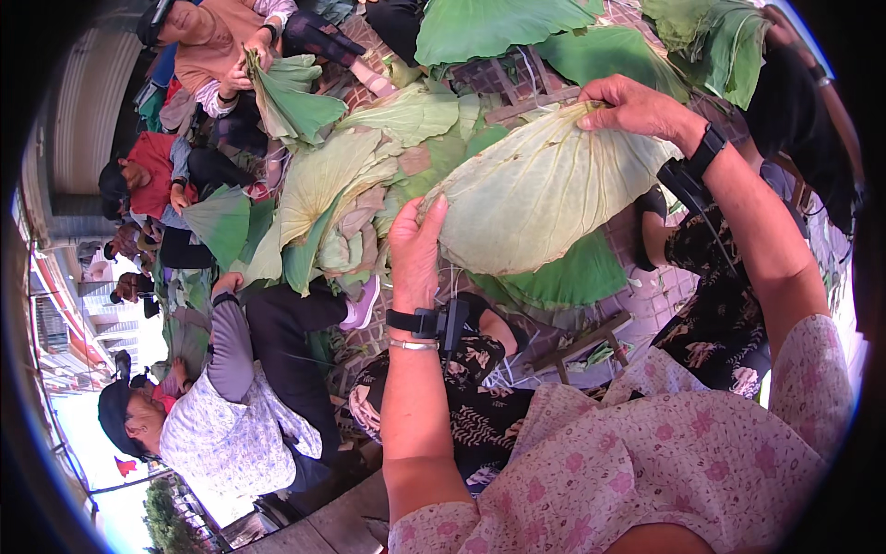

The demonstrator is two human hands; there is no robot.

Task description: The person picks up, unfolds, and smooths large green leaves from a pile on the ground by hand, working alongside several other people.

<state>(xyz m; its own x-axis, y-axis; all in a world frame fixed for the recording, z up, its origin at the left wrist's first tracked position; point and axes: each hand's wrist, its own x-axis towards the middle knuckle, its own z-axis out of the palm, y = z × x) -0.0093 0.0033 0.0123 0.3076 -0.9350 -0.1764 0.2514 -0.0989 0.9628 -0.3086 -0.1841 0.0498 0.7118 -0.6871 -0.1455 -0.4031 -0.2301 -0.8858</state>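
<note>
A large pale green lotus leaf (544, 189), folded over on itself with its ribs fanning out, is stretched between my two hands. My left hand (417, 245) pinches its near left edge, thumb on the side facing me. At the leaf's far upper edge, my right hand (632, 109) grips the rim between thumb and fingers. Beneath it, a darker green lotus leaf (568, 274) shows partly, the rest covered by the held one. Left of my hands lies a heap of yellowish and green lotus leaves (328, 180).
Large green leaves (498, 28) spread across the far side. A low wooden stool (581, 349) stands on the brick paving near my knees. Several people sit close by on the left, one holding folded leaves (291, 97). Another person's arm (812, 65) reaches in at far right with leaves.
</note>
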